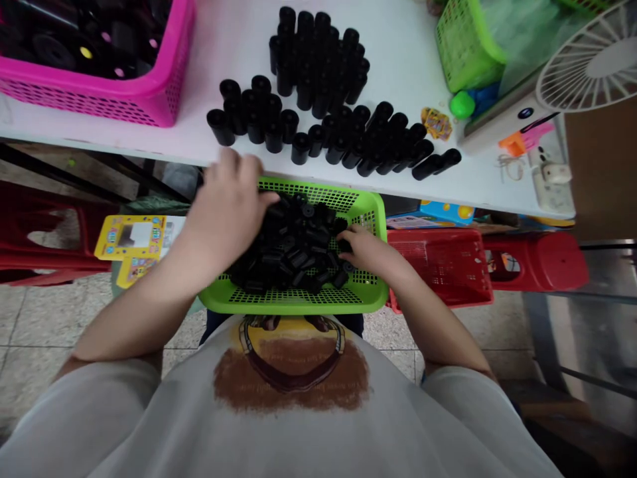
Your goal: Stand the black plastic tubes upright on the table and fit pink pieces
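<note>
Hands are working in a green basket [298, 302] sitting on the person's lap, just under the table edge. Basket is holding a loose heap of small black cylinders [293, 249], matte, short, some showing hollow ends, lying every which way. Left hand [226, 206] is resting palm-down at the heap's 10 o'clock, fingers curled over pieces; whether it is gripping any cannot be told. Right hand [365, 249] is pressing in at 3 o'clock, fingertips among the cylinders, hold likewise unclear. At 12 o'clock, on the white table [398, 60], standing black tubes [323, 99] are crowding in clusters. Pink basket [99, 60] is sitting at 10 o'clock, a white fan [582, 66] at 2 o'clock, a red crate [442, 265] just beside the green basket at 3 o'clock.
</note>
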Available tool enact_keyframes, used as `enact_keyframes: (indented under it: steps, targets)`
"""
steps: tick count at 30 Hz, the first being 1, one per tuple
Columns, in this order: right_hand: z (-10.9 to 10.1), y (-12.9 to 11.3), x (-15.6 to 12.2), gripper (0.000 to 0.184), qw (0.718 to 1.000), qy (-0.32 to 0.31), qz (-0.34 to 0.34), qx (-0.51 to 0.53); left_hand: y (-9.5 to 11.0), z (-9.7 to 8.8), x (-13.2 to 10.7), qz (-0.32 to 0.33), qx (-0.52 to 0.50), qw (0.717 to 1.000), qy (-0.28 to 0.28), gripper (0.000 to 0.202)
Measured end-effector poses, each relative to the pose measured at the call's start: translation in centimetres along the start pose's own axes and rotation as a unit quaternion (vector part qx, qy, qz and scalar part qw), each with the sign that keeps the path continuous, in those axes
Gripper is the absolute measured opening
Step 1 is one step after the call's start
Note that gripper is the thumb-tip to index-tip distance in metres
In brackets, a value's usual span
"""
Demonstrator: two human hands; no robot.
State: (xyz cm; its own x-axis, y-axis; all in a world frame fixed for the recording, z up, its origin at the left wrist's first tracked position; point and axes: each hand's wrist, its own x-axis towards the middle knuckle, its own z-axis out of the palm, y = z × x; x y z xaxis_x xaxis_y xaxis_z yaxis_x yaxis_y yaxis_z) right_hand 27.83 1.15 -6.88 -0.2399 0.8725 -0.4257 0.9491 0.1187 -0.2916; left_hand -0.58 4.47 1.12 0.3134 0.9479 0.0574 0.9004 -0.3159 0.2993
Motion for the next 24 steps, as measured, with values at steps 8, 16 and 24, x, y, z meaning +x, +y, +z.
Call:
enact_keyframes:
  steps: [8,16,24]
  targets:
    - [-1.2,0.1,1.4,0.04,0.994,0.096,-0.05,-0.033,3.7,7.4,5.0,0.27,0.079,0.929,-0.239,0.051]
    - [-1.7,-1.1,2.0,0.072,0.981,-0.045,-0.154,-0.104,5.6,9.7,7.7,0.184,0.092,0.9,-0.384,0.078]
    - [-1.6,-0.1,1.0,0.024,0.98,-0.076,-0.173,0.057,4.2,10.1,8.1,0.194,-0.013,0.88,-0.433,0.074]
